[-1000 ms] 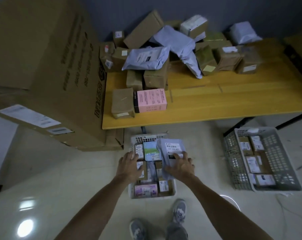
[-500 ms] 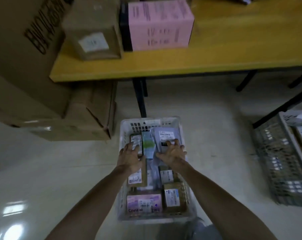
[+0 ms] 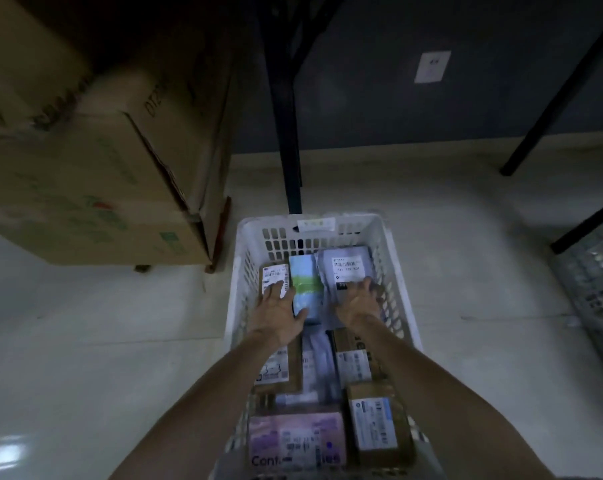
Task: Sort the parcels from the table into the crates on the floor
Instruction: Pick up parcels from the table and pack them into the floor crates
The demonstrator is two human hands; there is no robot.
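Near end of white crate (image 3: 243, 271): pink box (image 3: 296, 439) and brown labelled box (image 3: 376, 424) lie flat, side by side. Mid-crate: both forearms reach in. Left hand (image 3: 279, 311) lies flat, fingers spread, on a brown labelled parcel (image 3: 274, 275), thumb against a blue-green box (image 3: 305, 282); it grips nothing. Right hand (image 3: 360, 303) rests with fingers extended on the near end of the grey poly mailer (image 3: 346, 268), pressing rather than clasping as far as shows. The mailer sits in the crate's far right corner, touching the blue-green box, flat, label up. Its long axis runs near-to-far along the crate, barcode end toward the far wall. Judgement: step in hand is seating the mailer. To do it well, press it level so the label stays readable, keep the left hand steadying its neighbours, then lift both hands straight up so nothing drags. Beyond: black leg of the surface (image 3: 288, 133), cardboard carton (image 3: 85, 185) to the left, second crate (image 3: 596, 282) at far right.
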